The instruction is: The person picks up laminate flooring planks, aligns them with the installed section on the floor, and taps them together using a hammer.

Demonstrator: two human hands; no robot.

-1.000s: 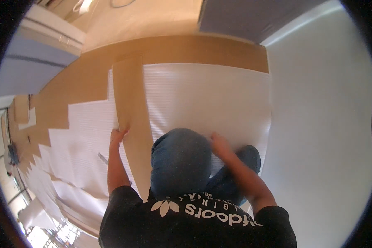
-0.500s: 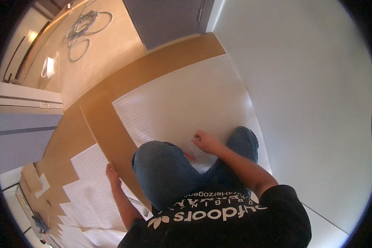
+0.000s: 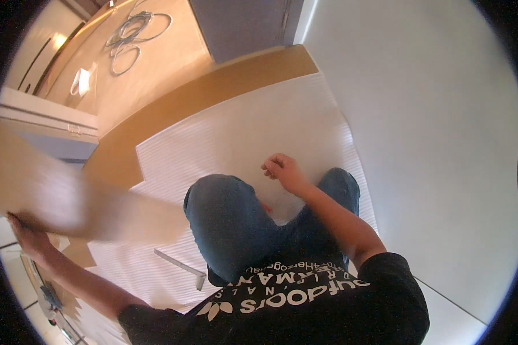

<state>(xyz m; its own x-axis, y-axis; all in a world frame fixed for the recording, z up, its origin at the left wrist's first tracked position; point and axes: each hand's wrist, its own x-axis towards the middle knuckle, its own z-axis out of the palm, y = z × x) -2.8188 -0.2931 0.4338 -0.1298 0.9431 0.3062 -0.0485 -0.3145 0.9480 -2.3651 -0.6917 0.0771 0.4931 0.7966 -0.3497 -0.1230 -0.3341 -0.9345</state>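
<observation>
My left hand [image 3: 31, 238] is stretched far out to the left, gripping the edge of a long tan floor plank [image 3: 115, 210]. The plank is raised off the floor and smeared by motion. My right hand [image 3: 285, 172] hangs in front of my knees over the white ribbed underlay [image 3: 236, 132]. Its fingers are curled in; whether they hold something small I cannot make out. A narrow metal bar with a bent end [image 3: 179, 265] lies on the underlay beside my left thigh. Something small and red [image 3: 266, 207] shows between my legs.
A smooth pale wall [image 3: 431, 144] rises close on my right. Brown flooring [image 3: 218, 77] borders the underlay's far edge. Beyond are a grey door [image 3: 242, 29], a coiled grey cable [image 3: 132, 34] and a white object [image 3: 80, 82]. A door frame [image 3: 52, 115] stands at the left.
My left hand has swung outward to the left and lifted the plank from the floor, baring underlay and the metal bar. My right hand has risen slightly, fingers still curled.
</observation>
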